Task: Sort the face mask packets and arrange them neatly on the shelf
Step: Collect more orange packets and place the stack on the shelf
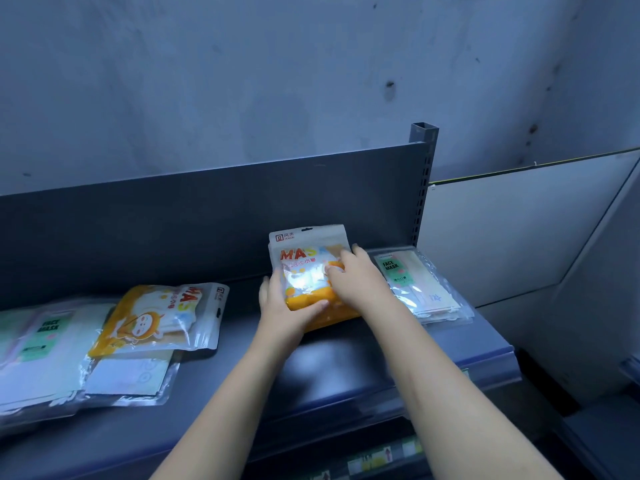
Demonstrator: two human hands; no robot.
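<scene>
Two hands hold one orange MASK packet [304,268] at the right-centre of the shelf [221,393]. We observe the following:

1. The left hand [280,306] grips the packet's lower left corner. Its thumb lies across the orange bottom band on the front, and its fingers [265,289] pass behind the left edge.
2. The right hand [358,277] grips the packet's right side. Its thumb rests on the clear window, and its fingers [358,251] curl over the right edge.
3. The packet faces us label-up, with its white header toward the back panel [173,220]. More orange shows under its lower right corner; we cannot tell how many packets lie beneath.
4. Just to the right, a clear FACE MASK stack [426,289] lies flat on the shelf, near the upright post [423,188].
5. Well to the left, a sideways orange packet [159,320] lies with its header pointing right. It overlaps a pale packet [128,379] below it and a green-label FACE MASK packet [41,351] at the far left.
6. A bare stretch of shelf separates the left group from the held packet.
7. A grey wall [277,81] rises behind the back panel
</scene>
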